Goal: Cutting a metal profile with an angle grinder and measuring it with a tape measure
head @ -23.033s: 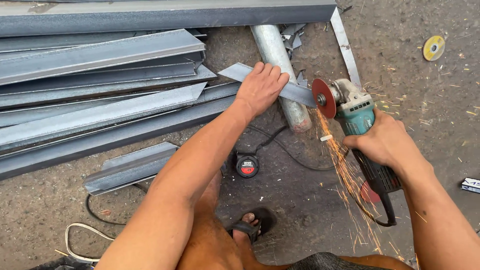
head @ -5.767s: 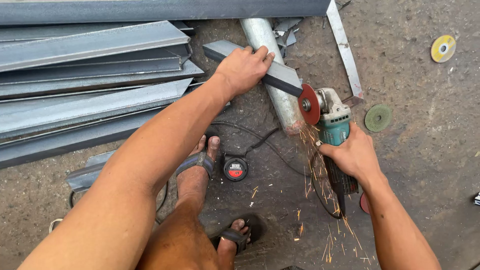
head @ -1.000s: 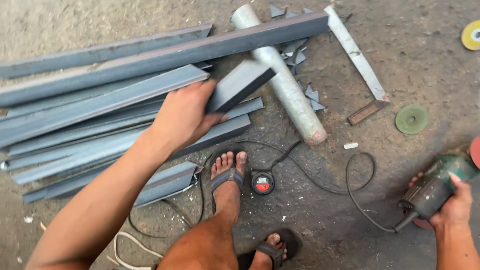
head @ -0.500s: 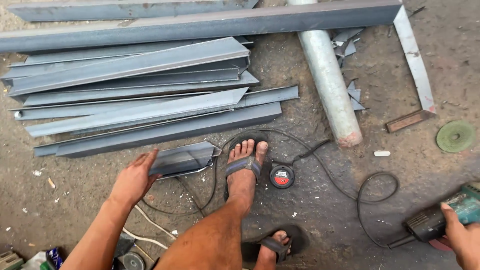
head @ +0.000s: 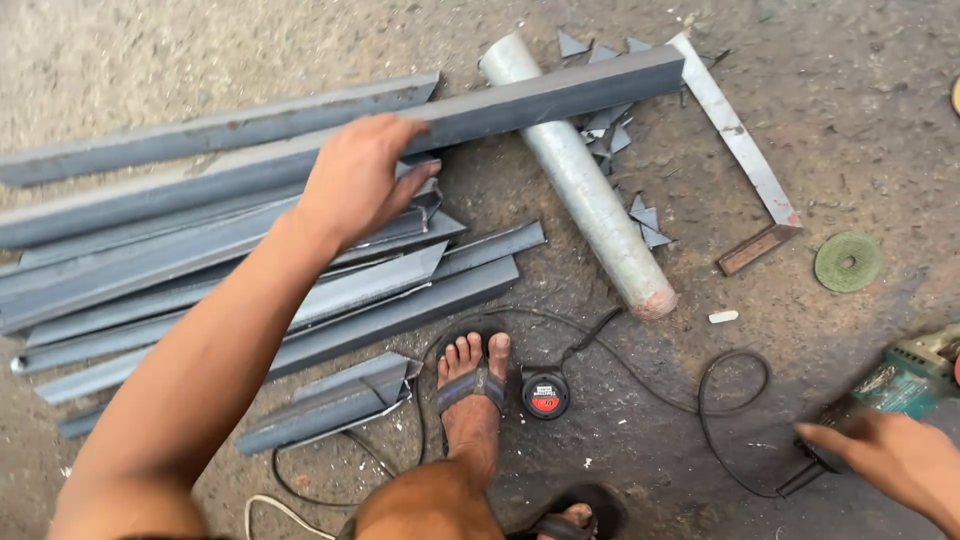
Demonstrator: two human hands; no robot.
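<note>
While my left hand (head: 355,180) hovers over the stack of grey steel angle pieces (head: 250,270), its fingers are loosely spread and curled downward, gripping nothing that I can see; the fingertips sit just above the cut ends of the upper pieces, with the long angle bar (head: 330,150) running just beyond them. My right hand (head: 895,460) is low at the far side, fingers extended and blurred, closed on nothing; the green angle grinder (head: 915,375) lies on the ground just past its fingertips, its black cord (head: 735,400) looping away toward my sandalled foot (head: 470,400).

To pick a piece well, I judge I should bring the left fingers down onto one flange only, thumb under the edge and the other fingers on top, and keep them back from the cut ends, which look sharp. Lifting the topmost piece keeps the stack from sliding. The round pipe (head: 585,180) lies well off to the thumb side, with offcut scraps (head: 610,120) beside it. The tape measure (head: 546,393) rests beside my toes, and a green disc (head: 847,262) lies apart, beyond the right fingers.
</note>
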